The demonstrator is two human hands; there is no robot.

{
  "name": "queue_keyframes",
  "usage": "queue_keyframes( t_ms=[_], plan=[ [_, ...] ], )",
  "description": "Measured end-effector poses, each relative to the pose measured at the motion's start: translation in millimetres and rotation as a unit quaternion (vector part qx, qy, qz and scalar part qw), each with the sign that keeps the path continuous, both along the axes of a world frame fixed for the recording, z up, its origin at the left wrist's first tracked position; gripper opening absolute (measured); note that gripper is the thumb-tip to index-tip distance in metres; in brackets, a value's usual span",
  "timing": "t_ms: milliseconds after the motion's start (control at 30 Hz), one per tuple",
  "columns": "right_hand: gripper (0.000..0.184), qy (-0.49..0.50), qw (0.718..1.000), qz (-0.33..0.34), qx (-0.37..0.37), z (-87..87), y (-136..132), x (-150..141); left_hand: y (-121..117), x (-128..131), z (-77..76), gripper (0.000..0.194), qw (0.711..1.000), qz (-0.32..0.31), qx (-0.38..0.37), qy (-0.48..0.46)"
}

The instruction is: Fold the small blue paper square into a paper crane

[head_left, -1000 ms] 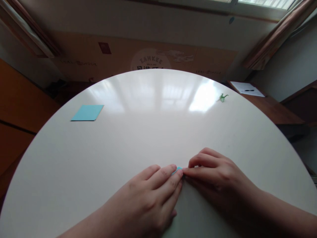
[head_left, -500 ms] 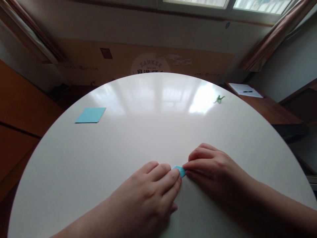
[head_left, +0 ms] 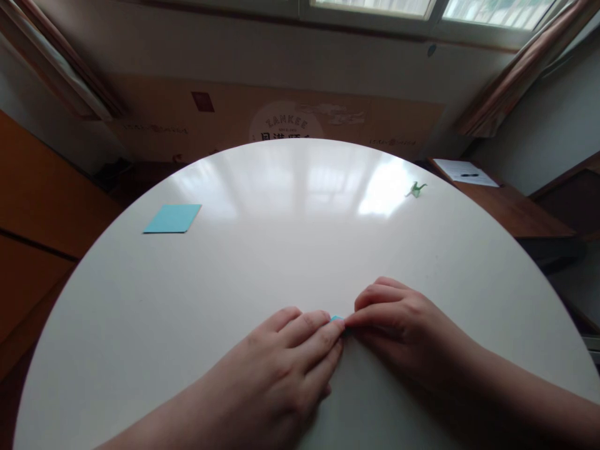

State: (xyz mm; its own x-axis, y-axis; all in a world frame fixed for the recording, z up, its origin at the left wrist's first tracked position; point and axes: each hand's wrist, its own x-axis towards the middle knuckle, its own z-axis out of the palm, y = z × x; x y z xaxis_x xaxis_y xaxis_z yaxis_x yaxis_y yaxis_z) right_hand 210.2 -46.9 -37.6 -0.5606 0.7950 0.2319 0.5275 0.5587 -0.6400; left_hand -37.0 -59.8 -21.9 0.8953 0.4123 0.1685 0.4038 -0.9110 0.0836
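Observation:
A small folded piece of blue paper (head_left: 336, 318) lies on the white round table (head_left: 225, 269), mostly hidden beneath my fingers. My left hand (head_left: 297, 359) rests over it with fingers together, pressing it against the tabletop. From the right, my right hand (head_left: 398, 319) meets the paper's edge with thumb and forefinger pinched. The fingertips of both hands nearly touch. Only a sliver of blue shows between them.
A square stack of blue paper (head_left: 172, 219) lies at the table's far left. A green folded-paper crane (head_left: 415, 189) stands at the far right. Beyond the rim, a brown side table (head_left: 525, 209) holds white sheets (head_left: 462, 169) and a dark pen (head_left: 469, 175).
Half a second ago more of the folded blue paper showed between the hands; now the fingers cover most of it. My right hand has shifted slightly left. The view tilted up a little earlier.

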Motion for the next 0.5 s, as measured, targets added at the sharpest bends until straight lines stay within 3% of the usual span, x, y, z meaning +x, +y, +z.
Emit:
queue_keyframes(
  t_ms=[500],
  plan=[
    [0.016, -0.028, 1.0, -0.008, 0.012, 3.5, -1.8, -0.3, 0.4, 3.5, 3.0, 0.035, 0.998, 0.003, -0.042, -0.041]
  ],
)
